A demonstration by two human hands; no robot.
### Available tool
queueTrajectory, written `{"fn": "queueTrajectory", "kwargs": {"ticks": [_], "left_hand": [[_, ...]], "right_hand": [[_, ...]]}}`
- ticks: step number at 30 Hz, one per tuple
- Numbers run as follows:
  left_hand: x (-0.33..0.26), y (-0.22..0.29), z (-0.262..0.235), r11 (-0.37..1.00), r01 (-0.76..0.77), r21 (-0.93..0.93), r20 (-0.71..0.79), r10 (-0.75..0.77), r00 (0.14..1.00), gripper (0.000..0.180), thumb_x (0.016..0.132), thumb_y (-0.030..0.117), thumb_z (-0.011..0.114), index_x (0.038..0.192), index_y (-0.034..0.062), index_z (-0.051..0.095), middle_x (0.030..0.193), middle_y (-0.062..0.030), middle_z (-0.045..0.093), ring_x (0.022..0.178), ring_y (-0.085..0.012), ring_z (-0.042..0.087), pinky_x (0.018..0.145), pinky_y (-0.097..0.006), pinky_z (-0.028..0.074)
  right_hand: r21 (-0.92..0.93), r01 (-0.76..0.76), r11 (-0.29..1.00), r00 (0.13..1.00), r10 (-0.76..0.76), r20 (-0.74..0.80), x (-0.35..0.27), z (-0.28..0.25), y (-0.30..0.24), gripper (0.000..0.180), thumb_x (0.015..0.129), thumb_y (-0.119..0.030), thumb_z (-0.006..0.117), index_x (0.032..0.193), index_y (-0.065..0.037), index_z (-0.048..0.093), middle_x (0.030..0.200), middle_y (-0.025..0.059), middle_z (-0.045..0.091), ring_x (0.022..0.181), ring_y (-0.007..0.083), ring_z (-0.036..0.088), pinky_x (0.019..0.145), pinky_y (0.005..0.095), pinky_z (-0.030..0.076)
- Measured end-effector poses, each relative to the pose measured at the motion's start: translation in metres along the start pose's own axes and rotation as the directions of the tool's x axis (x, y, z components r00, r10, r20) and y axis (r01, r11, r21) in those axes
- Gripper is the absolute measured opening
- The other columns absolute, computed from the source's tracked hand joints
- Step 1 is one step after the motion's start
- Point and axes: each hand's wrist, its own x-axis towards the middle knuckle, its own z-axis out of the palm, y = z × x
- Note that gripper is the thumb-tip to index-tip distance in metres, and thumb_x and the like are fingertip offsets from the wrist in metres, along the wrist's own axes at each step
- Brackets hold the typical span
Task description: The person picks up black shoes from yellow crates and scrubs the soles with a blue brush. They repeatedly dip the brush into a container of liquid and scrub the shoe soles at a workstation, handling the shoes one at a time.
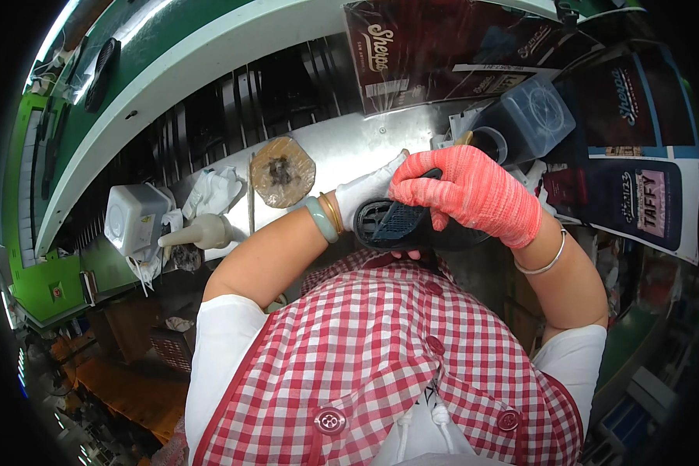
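Black shoe sole (400,224), held up close to the chest, above the near edge of the steel bench (342,147) rather than resting on it. From the head view, the right hand (474,194) in a coral-red knit glove is wrapped over the top of it, fingers curled and clamped down on the sole's upper side. The left hand (369,194), in a white glove, cups the sole's left end from behind; its fingers are mostly hidden, so I can't tell how tightly it closes.

To my eye, doing this well means keeping both wrists close so the piece doesn't twist, and letting the knit gloves supply the friction while the ribbed face stays turned up in view.

Materials now: the sole looks like matte moulded rubber with a fine grid tread, curved at the edge. The red glove is coarse and stretchy, the white one smoother. A jade-green bangle (321,220) and a thin gold one sit on the left wrist, a silver bangle (546,260) on the right.

Toward the bench's far left, a round tape roll (282,172) in clear brownish wrap, a cream squeeze bottle (198,231) lying on its side, and a white box (134,217). At the far right edge, a translucent tub (532,116) and glossy dark shoe boxes (458,46).
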Motion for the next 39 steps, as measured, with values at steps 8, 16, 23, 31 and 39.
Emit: {"fn": "queueTrajectory", "kwargs": {"ticks": [8,16,23,31,39], "left_hand": [[-0.007,0.005,0.0,0.975,0.171,-0.139,0.09,-0.159,0.983,0.094,0.079,0.078,0.025,0.136,0.0041,0.034,0.115,-0.0239,0.055,0.076,-0.0433,0.064,0.064,-0.048,0.057],[-0.004,-0.009,-0.021,0.973,0.168,-0.16,0.122,-0.149,0.981,0.095,0.079,0.077,0.027,0.137,0.002,0.034,0.121,-0.0233,0.053,0.084,-0.0386,0.064,0.068,-0.045,0.056],[-0.027,-0.001,-0.02,0.98,-0.029,-0.196,0.025,0.034,0.999,0.068,0.092,0.052,0.035,0.138,0.0021,0.031,0.129,-0.0184,0.048,0.114,-0.03,0.052,0.088,-0.039,0.049],[-0.053,-0.033,-0.076,0.757,-0.644,-0.112,-0.229,0.611,0.758,0.057,0.09,0.023,0.05,0.14,0.0045,0.027,0.137,-0.0132,0.04,0.127,-0.027,0.039,0.101,-0.049,0.035],[-0.059,-0.107,-0.057,0.644,-0.486,-0.591,-0.503,0.177,0.846,0.066,0.092,0.06,0.017,0.14,0.0161,0.03,0.136,-0.0181,0.04,0.122,-0.0382,0.043,0.088,-0.055,0.044]], "right_hand": [[0.05,0.048,0.998,0.999,-0.049,0.018,-0.008,-0.013,0.017,0.024,0.083,-0.021,0.059,0.093,-0.001,0.066,0.08,0.0046,0.064,0.056,0.0087,0.054,0.055,0.0212,0.046],[0.113,-0.027,0.993,0.998,0.034,-0.057,-0.027,-0.025,0.037,0.022,0.082,-0.017,0.057,0.092,0.001,0.065,0.079,0.0019,0.062,0.06,0.008,0.053,0.057,0.0203,0.044],[0.2,0.041,0.979,0.921,0.04,-0.388,-0.035,-0.04,0.079,0.028,0.082,-0.03,0.062,0.089,-0.003,0.064,0.07,-0.0008,0.058,0.049,0.0041,0.049,0.045,0.0173,0.035],[0.358,0.574,0.736,0.591,-0.071,-0.803,-0.025,-0.057,0.14,0.032,0.091,-0.037,0.056,0.102,-0.007,0.059,0.069,-0.002,0.055,0.046,0.0024,0.044,0.04,0.0137,0.03],[0.561,0.515,0.648,0.62,0.17,-0.766,0.0,-0.026,0.163,0.031,0.088,-0.032,0.061,0.102,-0.004,0.06,0.063,-0.0009,0.051,0.048,0.0048,0.046,0.043,0.0153,0.032]]}}
